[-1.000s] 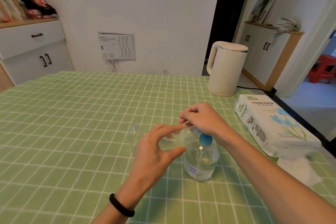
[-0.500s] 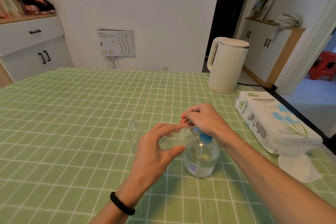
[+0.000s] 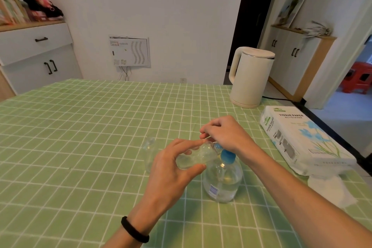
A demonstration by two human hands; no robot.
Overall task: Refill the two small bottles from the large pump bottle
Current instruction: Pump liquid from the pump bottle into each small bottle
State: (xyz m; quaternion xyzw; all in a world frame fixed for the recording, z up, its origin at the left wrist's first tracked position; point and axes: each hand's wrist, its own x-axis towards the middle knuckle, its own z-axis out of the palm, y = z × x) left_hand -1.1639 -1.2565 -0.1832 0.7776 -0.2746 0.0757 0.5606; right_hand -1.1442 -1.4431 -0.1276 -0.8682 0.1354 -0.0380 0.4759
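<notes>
The large clear pump bottle (image 3: 222, 183) with a blue collar stands on the green checked tablecloth (image 3: 80, 147), partly filled with clear liquid. My left hand (image 3: 171, 171) grips a small clear bottle (image 3: 196, 157), tilted on its side with its mouth up against the blue pump spout. My right hand (image 3: 225, 135) rests curled on top of the pump head, which it hides. A second small clear bottle (image 3: 149, 153) stands upright on the cloth just left of my left hand.
A cream electric kettle (image 3: 250, 76) stands at the back right of the table. A white tissue paper pack (image 3: 302, 139) lies along the right edge, with a loose tissue (image 3: 330, 189) in front of it. Cabinets stand beyond the table on both sides.
Both hands and the bottles stay in the same pose. Only the camera view shifts slightly.
</notes>
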